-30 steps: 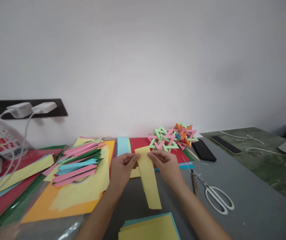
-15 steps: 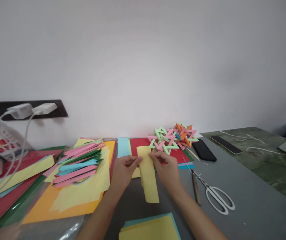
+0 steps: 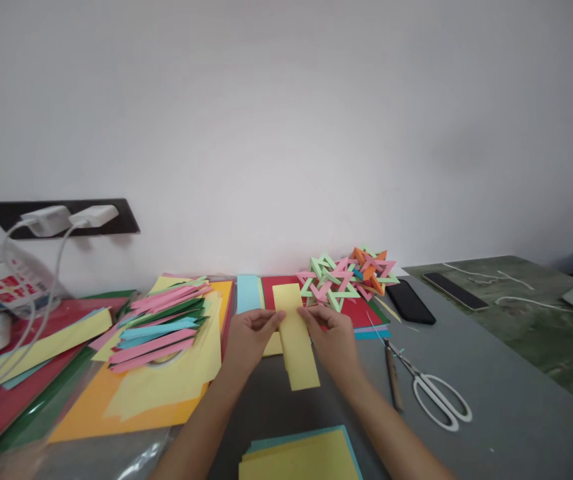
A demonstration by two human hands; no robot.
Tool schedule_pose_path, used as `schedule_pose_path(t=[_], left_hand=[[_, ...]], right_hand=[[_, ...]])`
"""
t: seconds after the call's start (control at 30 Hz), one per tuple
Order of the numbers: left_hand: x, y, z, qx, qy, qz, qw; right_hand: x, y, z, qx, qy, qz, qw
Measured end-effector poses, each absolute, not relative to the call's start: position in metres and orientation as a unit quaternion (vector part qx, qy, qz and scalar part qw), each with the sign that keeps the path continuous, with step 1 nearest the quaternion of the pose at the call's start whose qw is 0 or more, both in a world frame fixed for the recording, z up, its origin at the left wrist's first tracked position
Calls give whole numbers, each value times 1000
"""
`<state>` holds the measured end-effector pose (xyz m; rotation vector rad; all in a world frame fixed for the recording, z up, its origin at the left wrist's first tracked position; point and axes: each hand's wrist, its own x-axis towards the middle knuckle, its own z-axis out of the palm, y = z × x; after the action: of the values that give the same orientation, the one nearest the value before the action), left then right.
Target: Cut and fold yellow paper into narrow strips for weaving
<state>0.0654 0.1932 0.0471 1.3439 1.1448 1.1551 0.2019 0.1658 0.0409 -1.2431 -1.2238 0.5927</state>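
A long yellow paper strip [image 3: 296, 343] is held up over the grey table between both hands. My left hand [image 3: 252, 339] pinches its left edge between thumb and fingers. On the right edge, my right hand [image 3: 330, 337] pinches it the same way. Below them, at the bottom of the view, lies a stack of yellow and blue paper [image 3: 306, 460]. Behind the strip are red paper sheets [image 3: 273, 293] and blue paper [image 3: 247, 297].
Folded paper stars [image 3: 331, 280] stand near the wall. White-handled scissors [image 3: 441, 400], a brown-handled tool [image 3: 393, 380] and a black phone [image 3: 410, 301] lie at the right. Folded coloured strips [image 3: 161, 333] cover papers at the left, near white cables [image 3: 56, 267].
The strip's lower end has risen slightly and its top stands a little higher. Both hands keep their pinch at about the same place. The view has shifted slightly.
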Motion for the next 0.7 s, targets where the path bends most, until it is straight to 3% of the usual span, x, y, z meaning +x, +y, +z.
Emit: schedule_pose_path(t=[0.27, 0.47, 0.7], left_hand=[[63, 196, 47, 556, 491, 489, 459], [64, 199, 41, 564, 494, 450, 484], [62, 198, 41, 595, 496, 439, 456]], right_hand=[[202, 172, 34, -518, -526, 324, 591], [201, 174, 26, -527, -515, 286, 613], [198, 175, 21, -516, -496, 325, 618]])
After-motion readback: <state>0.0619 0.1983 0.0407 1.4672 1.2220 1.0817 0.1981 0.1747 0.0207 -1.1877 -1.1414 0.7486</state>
